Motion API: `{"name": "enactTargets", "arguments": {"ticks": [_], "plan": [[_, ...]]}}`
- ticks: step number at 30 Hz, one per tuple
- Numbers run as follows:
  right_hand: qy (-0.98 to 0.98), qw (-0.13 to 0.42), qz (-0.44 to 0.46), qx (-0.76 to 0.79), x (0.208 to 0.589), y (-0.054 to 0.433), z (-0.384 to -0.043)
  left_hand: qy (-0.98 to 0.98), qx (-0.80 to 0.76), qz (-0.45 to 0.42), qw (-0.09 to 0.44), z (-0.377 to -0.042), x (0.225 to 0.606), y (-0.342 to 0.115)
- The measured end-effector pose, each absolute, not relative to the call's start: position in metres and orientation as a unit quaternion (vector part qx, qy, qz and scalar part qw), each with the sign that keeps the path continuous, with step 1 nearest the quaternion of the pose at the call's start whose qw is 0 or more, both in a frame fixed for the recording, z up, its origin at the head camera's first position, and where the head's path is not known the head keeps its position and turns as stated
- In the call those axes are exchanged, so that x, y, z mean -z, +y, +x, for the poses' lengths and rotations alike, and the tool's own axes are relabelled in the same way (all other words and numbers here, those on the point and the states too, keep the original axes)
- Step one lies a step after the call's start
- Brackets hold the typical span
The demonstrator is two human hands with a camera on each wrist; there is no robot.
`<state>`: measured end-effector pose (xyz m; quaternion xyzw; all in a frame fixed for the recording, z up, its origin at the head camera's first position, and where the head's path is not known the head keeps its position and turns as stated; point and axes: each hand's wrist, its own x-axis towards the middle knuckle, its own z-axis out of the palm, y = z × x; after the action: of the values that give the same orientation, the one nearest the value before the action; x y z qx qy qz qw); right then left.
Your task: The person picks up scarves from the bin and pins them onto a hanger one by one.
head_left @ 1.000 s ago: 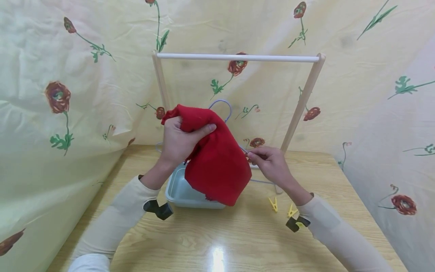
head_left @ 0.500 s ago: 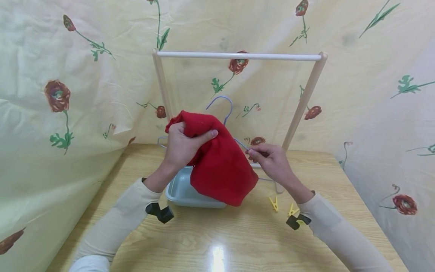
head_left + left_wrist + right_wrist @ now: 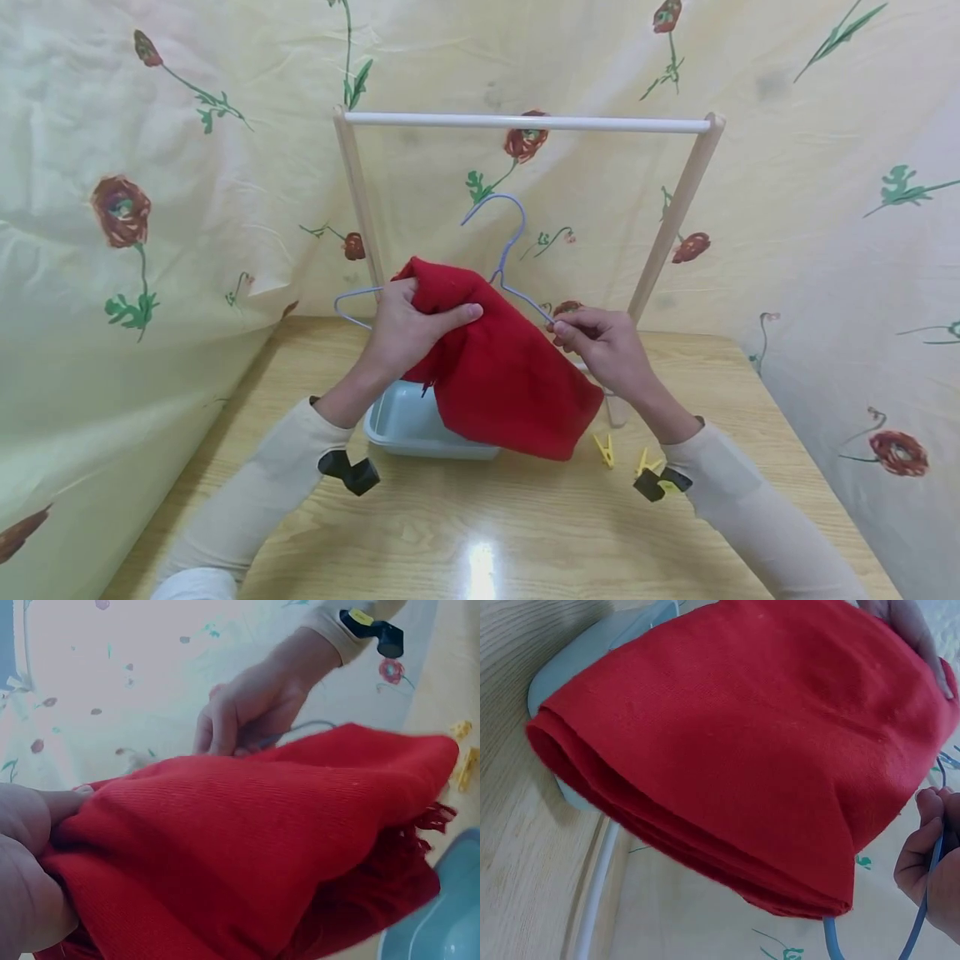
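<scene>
A folded red scarf [image 3: 517, 375] with a fringe drapes over a blue wire clothes hanger [image 3: 512, 242]. My left hand [image 3: 397, 329] grips the scarf near its upper left, the thumb lying on the front. The hanger's left end shows beyond that hand, while its middle bar is hidden by the cloth. My right hand [image 3: 611, 346] pinches the hanger's right shoulder between thumb and fingers. In the right wrist view, the scarf's [image 3: 705, 727] layered edge hangs beside the hanger's blue wire [image 3: 922, 900]. Fringe strands stick out from the scarf [image 3: 225, 840] in the left wrist view.
A pale blue plastic tub [image 3: 405, 437] stands on the wooden table [image 3: 420, 533] below the scarf. Behind it rises a rack with a white top rail [image 3: 600, 124] and wooden posts. Yellow clothespins [image 3: 604, 451] lie at the right. Flowered curtain encloses the table.
The hanger's hook has risen and shows more of its neck. The scarf's lower end has swung to the right, and my left hand has shifted slightly down and right.
</scene>
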<state>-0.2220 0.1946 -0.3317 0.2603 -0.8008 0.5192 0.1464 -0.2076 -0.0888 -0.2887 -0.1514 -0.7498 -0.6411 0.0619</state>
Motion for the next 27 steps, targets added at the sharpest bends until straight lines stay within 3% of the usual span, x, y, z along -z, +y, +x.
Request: {"name": "enactTargets", "arguments": {"ticks": [12,27], "plan": [[-0.802,0.141,0.265,-0.516,0.328,0.197,-0.223,-0.785,0.606,-0.120,0.043,-0.211,0.293,-0.101],[-0.793,0.141,0.275,-0.524,0.320,0.202,-0.223,-0.789,0.597,-0.145,0.003,-0.217,0.300,-0.103]]}}
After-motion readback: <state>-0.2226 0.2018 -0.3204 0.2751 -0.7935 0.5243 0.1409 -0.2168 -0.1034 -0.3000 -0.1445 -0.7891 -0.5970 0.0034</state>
